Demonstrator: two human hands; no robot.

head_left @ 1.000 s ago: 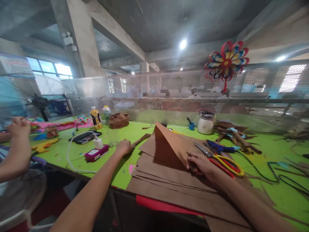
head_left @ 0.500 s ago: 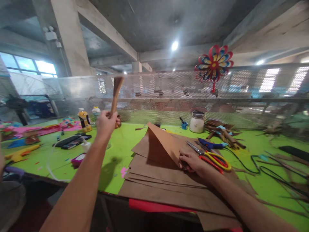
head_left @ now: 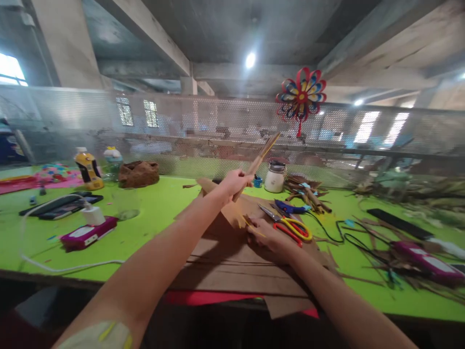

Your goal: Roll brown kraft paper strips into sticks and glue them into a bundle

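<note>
My left hand (head_left: 236, 185) is closed around a long, narrow brown strip bundle (head_left: 263, 154), its upper end fanned and yellow along one edge. The bundle slants up to the right, over the brown paper sheets (head_left: 236, 271) stacked at the table's front. Just below it, my right hand (head_left: 265, 235) is closed in a pinch close above the paper, with a thin yellow strand (head_left: 258, 233) at its fingers; their tips are partly blurred. Beside that hand lie scissors (head_left: 290, 227) with red and yellow handles, and a blue glue gun (head_left: 290, 207).
Along the back stand a white jar (head_left: 275, 178), a small blue pot (head_left: 257, 182) and a yellow bottle (head_left: 89, 169). Brown scraps (head_left: 310, 194) lie at the right. A purple power block (head_left: 89, 233) with a white cable is at the left. A perforated screen (head_left: 174, 131) closes the back.
My left hand has swung right with the brown bundle, from the upper left to above my right hand. The raised paper sheet has dropped lower. The view has turned left.
</note>
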